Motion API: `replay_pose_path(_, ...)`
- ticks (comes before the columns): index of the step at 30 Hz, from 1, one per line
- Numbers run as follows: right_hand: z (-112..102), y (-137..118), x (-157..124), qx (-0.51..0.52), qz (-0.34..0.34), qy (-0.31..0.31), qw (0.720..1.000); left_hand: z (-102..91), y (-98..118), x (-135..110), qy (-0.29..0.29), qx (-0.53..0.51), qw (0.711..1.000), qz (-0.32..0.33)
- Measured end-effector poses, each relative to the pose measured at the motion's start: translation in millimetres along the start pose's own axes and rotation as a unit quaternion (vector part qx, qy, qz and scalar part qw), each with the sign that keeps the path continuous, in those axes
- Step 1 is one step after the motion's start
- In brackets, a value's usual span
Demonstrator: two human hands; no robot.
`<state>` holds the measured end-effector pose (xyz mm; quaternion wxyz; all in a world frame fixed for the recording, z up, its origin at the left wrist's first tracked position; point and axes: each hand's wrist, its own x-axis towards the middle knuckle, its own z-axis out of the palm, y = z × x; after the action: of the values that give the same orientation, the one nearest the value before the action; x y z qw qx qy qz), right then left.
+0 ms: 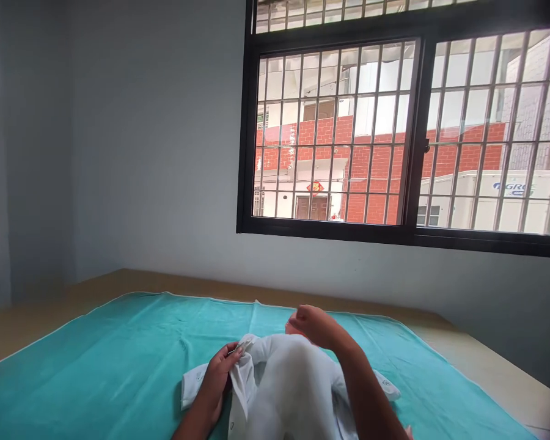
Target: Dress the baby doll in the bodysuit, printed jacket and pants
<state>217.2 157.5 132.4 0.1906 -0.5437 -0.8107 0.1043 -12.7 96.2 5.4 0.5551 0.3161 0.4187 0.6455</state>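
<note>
A small white garment (284, 379) lies on a teal cloth (119, 354) near the bottom middle of the view. My left hand (220, 373) pinches the garment's left edge near the collar, fingers closed on the fabric. My right hand (314, 324) reaches across the top of the garment with its fingers curled over the far edge; what they hold is hidden. A sleeve of the garment sticks out to the right (387, 386).
The teal cloth covers a wooden platform (486, 360) whose bare edge runs along the back and right. A grey wall stands behind it, with a black-framed barred window (407, 134) at the upper right showing a red brick building outside.
</note>
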Motion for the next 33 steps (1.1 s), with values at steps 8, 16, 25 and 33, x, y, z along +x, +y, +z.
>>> replay_pose_path(8,28,110,-36,0.164,0.074,-0.098,0.979,-6.3,-14,16,-0.017,0.005,0.999,0.032)
replay_pose_path(16,27,102,-48,0.484,-0.04,-0.244,0.839,-3.4,-5,3,0.003,0.025,0.999,0.025)
replay_pose_path(25,38,109,-52,0.569,-0.003,-0.294,0.768,3.3,13,-3,0.084,0.071,0.994,0.028)
replay_pose_path(33,41,101,-44,0.475,0.029,-0.318,0.82,-5.8,12,4,0.089,0.09,0.991,0.032)
